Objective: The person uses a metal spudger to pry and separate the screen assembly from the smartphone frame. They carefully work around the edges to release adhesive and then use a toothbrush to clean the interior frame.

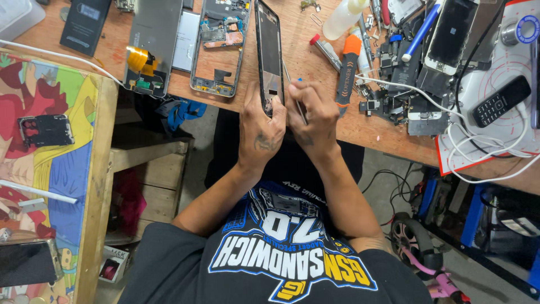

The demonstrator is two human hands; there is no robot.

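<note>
Phone frame (269, 56), thin, light, prob fragile w/ bare edges: stands on edge at wooden bench (304, 45) front. Left hand (260, 126) clamped on its lower end; right hand (315, 115) pinches tweezers (295, 93) beside it.

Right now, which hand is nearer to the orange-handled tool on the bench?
Right. The right hand sits just beside the orange-handled tool, holding a thin metal pick. The left hand is farther away, gripping the phone frame between them.
</note>
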